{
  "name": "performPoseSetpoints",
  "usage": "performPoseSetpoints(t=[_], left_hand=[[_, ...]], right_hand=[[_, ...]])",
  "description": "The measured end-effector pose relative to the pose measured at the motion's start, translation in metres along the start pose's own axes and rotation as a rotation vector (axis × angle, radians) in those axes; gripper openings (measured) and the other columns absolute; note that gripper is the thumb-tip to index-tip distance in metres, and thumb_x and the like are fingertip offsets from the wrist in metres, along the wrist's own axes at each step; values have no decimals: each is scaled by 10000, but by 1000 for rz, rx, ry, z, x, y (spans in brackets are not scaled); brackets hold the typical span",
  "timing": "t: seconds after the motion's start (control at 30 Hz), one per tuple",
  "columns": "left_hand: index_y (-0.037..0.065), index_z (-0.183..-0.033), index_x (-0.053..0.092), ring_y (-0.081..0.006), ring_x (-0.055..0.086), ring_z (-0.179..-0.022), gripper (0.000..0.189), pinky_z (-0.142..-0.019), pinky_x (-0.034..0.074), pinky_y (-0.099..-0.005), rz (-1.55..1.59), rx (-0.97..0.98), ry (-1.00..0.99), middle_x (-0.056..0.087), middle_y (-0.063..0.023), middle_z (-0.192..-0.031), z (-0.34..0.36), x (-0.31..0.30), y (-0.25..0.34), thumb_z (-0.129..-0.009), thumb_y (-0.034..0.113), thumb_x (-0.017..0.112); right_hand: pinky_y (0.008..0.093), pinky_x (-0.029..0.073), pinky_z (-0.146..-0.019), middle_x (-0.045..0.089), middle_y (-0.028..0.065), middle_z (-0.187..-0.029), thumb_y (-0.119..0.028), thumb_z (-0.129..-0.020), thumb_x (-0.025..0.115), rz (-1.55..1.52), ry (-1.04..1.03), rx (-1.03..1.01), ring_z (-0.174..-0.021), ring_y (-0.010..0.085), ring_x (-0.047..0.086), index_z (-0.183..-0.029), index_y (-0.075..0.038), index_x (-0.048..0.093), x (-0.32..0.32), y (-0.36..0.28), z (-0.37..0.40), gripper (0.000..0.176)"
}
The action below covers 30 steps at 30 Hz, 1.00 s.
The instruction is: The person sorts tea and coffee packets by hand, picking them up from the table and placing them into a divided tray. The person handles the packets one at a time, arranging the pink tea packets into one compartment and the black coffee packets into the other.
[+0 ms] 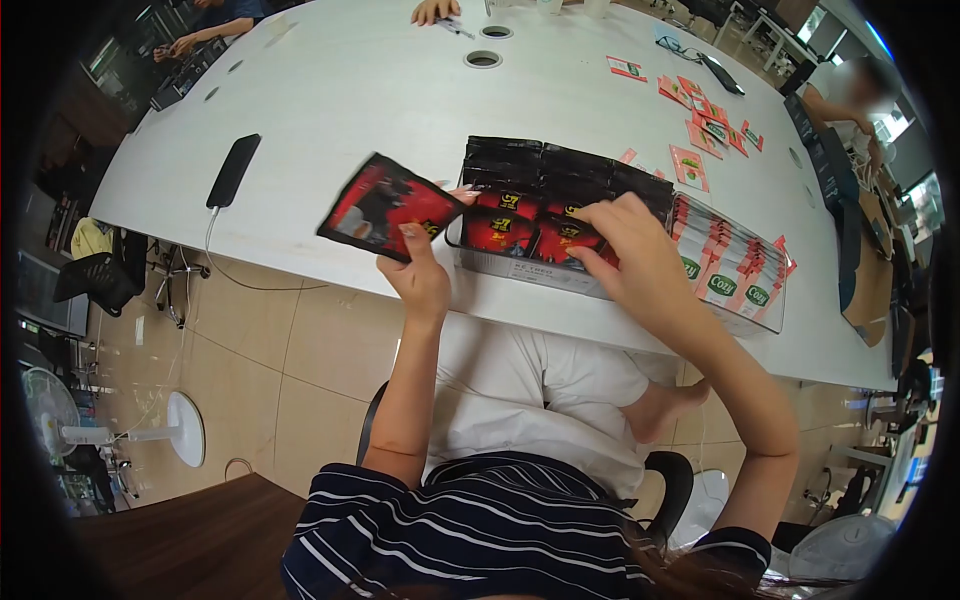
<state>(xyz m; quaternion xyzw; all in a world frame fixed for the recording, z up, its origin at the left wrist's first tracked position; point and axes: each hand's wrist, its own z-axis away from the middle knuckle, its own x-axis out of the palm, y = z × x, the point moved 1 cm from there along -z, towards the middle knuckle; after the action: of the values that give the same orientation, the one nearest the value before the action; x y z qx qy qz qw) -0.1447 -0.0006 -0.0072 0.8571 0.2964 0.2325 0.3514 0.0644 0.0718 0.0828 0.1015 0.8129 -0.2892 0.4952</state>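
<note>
My left hand [422, 275] pinches a black and red packet [385, 208] by its lower right part, above the table just left of a clear box [530, 273]. Rows of similar black and red packets [497, 232] stand in the box's left part. On those packets rests my right hand [625, 240], its thumb and index finger a little apart over one packet; whether they grip it cannot be made out. The box's right part holds rows of pink and white Cozy packets [722, 285], beside my right forearm.
Loose pink packets [705, 125] lie scattered at the back right of the white table [350, 90]. A phone [235, 170] with a cable is at the left. Glasses [678, 46] and a dark object [722, 74] lie far right. Other people's hands [435, 12] show at the far edges.
</note>
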Motion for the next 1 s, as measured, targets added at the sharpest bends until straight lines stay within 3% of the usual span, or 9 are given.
performPoseSetpoints(t=[0.13, 0.23, 0.33, 0.53, 0.63, 0.73, 0.83, 0.97, 1.0], left_hand=[[-108, -1047, 583, -227, 614, -1019, 429, -923, 449, -331, 44, -16, -103, 671, -196, -1028, 5, 3, 1, -1029, 287, 417], [-79, -956, 620, -151, 585, -911, 287, -868, 440, -298, 122, -87, 4, 662, -100, -971, 14, -4, -19, -995, 179, 501], [-104, -1066, 571, -189, 604, -971, 342, -915, 448, -314, 137, 31, -2, 653, -175, -1064, 12, -1, 1, -1010, 217, 467], [-99, -1040, 612, -162, 614, -917, 313, -898, 454, -298, -20, -79, 36, 674, -140, -1000, 5, 7, 3, -1012, 177, 465], [-52, -900, 639, -66, 492, -665, 249, -614, 404, -227, -6, -126, -5, 620, -16, -763, -6, 14, 3, -980, 160, 534], [-51, -919, 639, -57, 450, -645, 236, -588, 378, -217, -32, -203, -22, 609, -4, -748, -5, 11, 0, -979, 152, 536], [-51, -929, 635, -51, 440, -631, 237, -583, 374, -215, 18, -152, -3, 609, -6, -746, -4, 13, 3, -981, 159, 537], [-57, -970, 633, -84, 502, -679, 234, -633, 410, -240, 15, -147, -21, 633, -36, -803, -2, 11, -3, -973, 159, 544], [-57, -998, 631, -100, 540, -728, 242, -674, 434, -250, -10, -121, -32, 644, -58, -861, 0, 9, -5, -973, 170, 549]], right_hand=[[410, 400, -912, 523, 78, -1253, -136, -596, 835, 228, -7, -39, -1152, 257, 470, -1112, -93, 585, -5, -6, -9, 575], [427, 378, -982, 471, 106, -1298, -188, -556, 874, 302, 104, -94, -1213, 308, 443, -1299, -130, 491, -3, -7, -18, 837], [517, 289, -1086, 448, 100, -1295, -259, -522, 897, 278, 43, -31, -1247, 327, 422, -1460, -159, 315, 9, 10, -23, 1108], [634, 155, -1124, 459, 118, -1251, -334, -492, 910, 365, -79, 50, -1234, 311, 439, -1509, -166, 214, 13, 9, -31, 1244], [662, 162, -1099, 494, 127, -1178, -399, -501, 899, 407, -94, 22, -1185, 308, 463, -1503, -119, 230, 11, 8, -30, 1236], [682, 139, -1094, 493, 118, -1194, -434, -516, 882, 415, -52, -54, -1161, 298, 476, -1497, -109, 245, 11, 13, -29, 1214], [605, 236, -1092, 517, 118, -1204, -431, -588, 852, 240, -4, -103, -1148, 296, 485, -1429, -75, 382, 3, 12, -33, 1027], [376, 404, -985, 578, 121, -1215, -246, -775, 761, -186, 107, -164, -1149, 312, 520, -1213, -54, 587, -12, -6, -58, 509], [379, 409, -978, 587, 114, -1199, -232, -771, 763, -207, 119, -169, -1133, 306, 528, -1187, -51, 597, -11, -12, -61, 483]])
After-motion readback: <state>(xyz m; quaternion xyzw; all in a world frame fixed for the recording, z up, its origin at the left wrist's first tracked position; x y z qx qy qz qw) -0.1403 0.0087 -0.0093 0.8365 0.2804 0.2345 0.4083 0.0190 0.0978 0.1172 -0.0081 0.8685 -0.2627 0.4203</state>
